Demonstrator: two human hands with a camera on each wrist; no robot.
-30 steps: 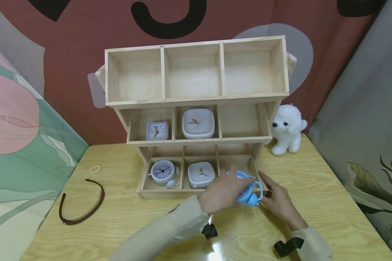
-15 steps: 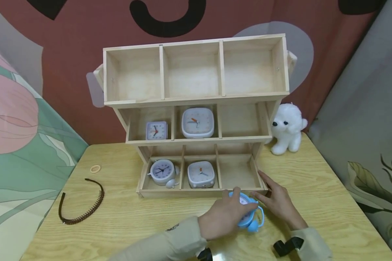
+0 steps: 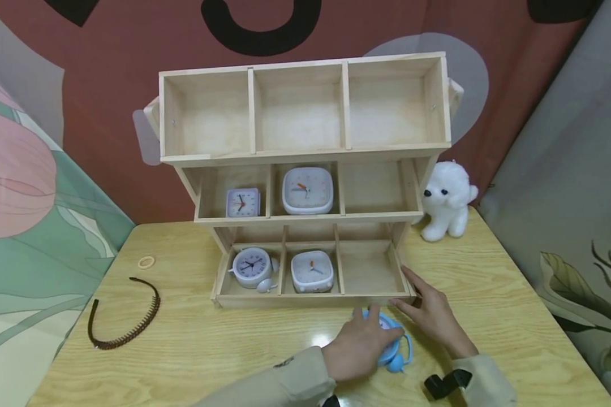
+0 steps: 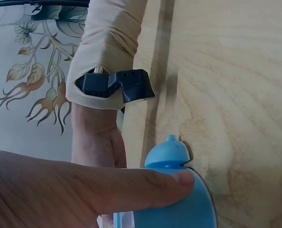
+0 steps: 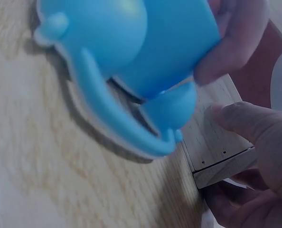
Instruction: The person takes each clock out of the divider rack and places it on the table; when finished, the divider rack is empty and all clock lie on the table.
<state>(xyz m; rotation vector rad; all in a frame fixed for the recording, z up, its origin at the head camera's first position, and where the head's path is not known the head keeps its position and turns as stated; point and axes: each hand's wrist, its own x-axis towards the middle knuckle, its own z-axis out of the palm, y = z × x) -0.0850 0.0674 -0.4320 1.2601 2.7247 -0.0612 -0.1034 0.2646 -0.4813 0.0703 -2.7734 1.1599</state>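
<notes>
My left hand [image 3: 358, 345] holds a blue twin-bell alarm clock [image 3: 386, 322] on the table in front of the bottom tier [image 3: 295, 302]. In the left wrist view its thumb [image 4: 145, 190] lies across the clock's blue side [image 4: 188, 211]. The clock's bells and curved handle [image 5: 108, 109] show close to the wood in the right wrist view. My right hand [image 3: 433, 314] grips the bottom tier's right front corner, thumb at the front and fingers along the outer side, right beside the clock.
The three-tier wooden organizer [image 3: 297, 155] holds a small square clock [image 3: 242, 202] and a larger one [image 3: 308, 190] in the middle tier, a round clock [image 3: 252, 267] and a squarish one [image 3: 312, 271] below. Around it are a white plush dog [image 3: 445, 200], brown headband [image 3: 127, 336] and small ring [image 3: 146, 262].
My left hand has brought the blue clock from over the bottom tier's right compartment toward me and down to the table. My right hand stays at the corner, its thumb shifted to the front edge.
</notes>
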